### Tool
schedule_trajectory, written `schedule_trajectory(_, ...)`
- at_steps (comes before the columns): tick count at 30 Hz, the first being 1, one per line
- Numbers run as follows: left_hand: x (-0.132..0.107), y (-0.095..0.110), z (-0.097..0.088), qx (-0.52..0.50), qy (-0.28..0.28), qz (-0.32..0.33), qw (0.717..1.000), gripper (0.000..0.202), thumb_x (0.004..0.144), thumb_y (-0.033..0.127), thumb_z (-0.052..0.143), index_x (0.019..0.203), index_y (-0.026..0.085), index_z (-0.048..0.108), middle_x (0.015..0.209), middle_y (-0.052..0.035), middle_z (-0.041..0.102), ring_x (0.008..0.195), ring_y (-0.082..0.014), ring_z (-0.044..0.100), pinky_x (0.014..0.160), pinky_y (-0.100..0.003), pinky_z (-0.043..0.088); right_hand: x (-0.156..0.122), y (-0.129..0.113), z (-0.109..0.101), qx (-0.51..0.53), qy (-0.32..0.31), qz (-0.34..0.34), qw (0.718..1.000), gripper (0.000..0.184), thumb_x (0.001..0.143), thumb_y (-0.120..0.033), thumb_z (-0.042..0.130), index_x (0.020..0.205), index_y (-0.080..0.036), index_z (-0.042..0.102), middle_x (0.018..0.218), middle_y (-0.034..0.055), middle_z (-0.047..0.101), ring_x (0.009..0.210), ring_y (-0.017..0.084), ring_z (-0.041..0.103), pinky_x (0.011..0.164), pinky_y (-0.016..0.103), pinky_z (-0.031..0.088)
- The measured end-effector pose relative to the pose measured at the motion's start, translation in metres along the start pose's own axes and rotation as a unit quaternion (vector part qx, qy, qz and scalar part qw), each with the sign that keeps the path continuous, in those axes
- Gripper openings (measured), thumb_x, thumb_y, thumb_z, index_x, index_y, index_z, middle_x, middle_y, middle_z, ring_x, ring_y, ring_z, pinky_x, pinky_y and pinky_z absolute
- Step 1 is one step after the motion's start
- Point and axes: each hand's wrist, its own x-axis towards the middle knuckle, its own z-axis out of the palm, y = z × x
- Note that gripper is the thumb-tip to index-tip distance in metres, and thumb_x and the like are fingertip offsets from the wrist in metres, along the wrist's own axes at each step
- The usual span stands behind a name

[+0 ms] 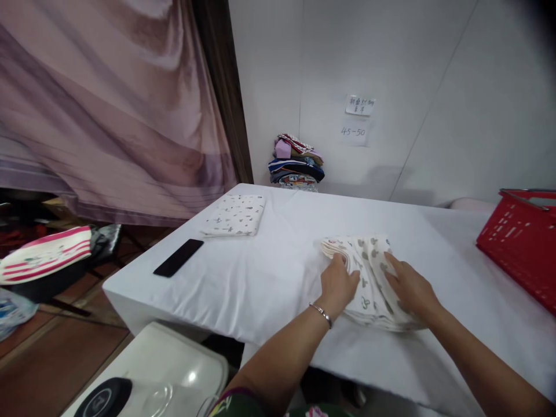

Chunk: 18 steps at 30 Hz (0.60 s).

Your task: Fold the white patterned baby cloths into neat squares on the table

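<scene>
A white cloth (367,289) printed with small grey-brown figures lies folded in several layers on the white-covered table (278,260). My left hand (341,285) is closed on its left side, thumb on top and the layered edge beside the fingers. My right hand (410,289) grips the right side, with the thumb over the cloth and some fingers hidden beneath or behind it. Between my hands the cloth bulges in soft ridges. Another folded white cloth (238,215) with small dark prints lies flat at the table's far left.
A black phone (178,258) lies near the table's left edge. At the right stands a red plastic basket (521,243). Stacked folded fabrics (296,165) rise behind the table's far edge. A white lidded bin (152,370) stands below in front, and a pink curtain (117,104) hangs left.
</scene>
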Motion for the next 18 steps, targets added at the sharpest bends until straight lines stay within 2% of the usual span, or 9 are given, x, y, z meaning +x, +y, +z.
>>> schedule_trajectory(5, -0.010, 0.015, 0.003, 0.054, -0.004, 0.076, 0.996, 0.026, 0.080, 0.032, 0.055, 0.101, 0.020, 0.044, 0.096, -0.0060, 0.059, 0.093, -0.0214, 0.056, 0.076, -0.030, 0.041, -0.011, -0.028, -0.011, -0.047, 0.012, -0.063, 0.997, 0.045, 0.090, -0.031, 0.030, 0.134, -0.024, 0.040, 0.112, 0.0086, 0.057, 0.093, 0.022, 0.058, 0.065, 0.030, 0.044)
schedule_trajectory(10, -0.017, 0.022, 0.000, 0.042, -0.016, 0.094, 0.995, 0.026, 0.080, 0.031, 0.052, 0.102, 0.019, 0.046, 0.101, -0.0067, 0.059, 0.095, -0.0224, 0.056, 0.078, -0.031, 0.041, -0.016, -0.034, -0.014, 0.019, 0.020, -0.080, 0.996, 0.042, 0.089, -0.030, 0.033, 0.128, -0.026, 0.046, 0.114, 0.0056, 0.058, 0.097, 0.020, 0.057, 0.073, 0.030, 0.045)
schedule_trajectory(15, -0.018, 0.025, -0.006, -0.066, -0.070, 0.056, 0.994, 0.032, 0.080, 0.033, 0.051, 0.109, 0.020, 0.047, 0.096, -0.0072, 0.063, 0.089, -0.0227, 0.059, 0.076, -0.029, 0.041, -0.013, -0.034, -0.019, 0.151, -0.007, -0.062, 0.987, 0.042, 0.087, -0.045, 0.040, 0.120, -0.025, 0.055, 0.116, 0.0055, 0.059, 0.106, 0.021, 0.054, 0.090, 0.031, 0.041)
schedule_trajectory(18, -0.016, 0.028, -0.006, -0.171, -0.102, 0.034, 0.979, 0.042, 0.082, 0.035, 0.049, 0.122, 0.021, 0.041, 0.097, -0.0061, 0.065, 0.089, -0.0211, 0.060, 0.076, -0.028, 0.042, -0.011, -0.037, -0.030, 0.190, -0.043, -0.050, 0.980, 0.045, 0.085, -0.049, 0.042, 0.119, -0.023, 0.056, 0.116, 0.0072, 0.060, 0.107, 0.023, 0.053, 0.093, 0.035, 0.038)
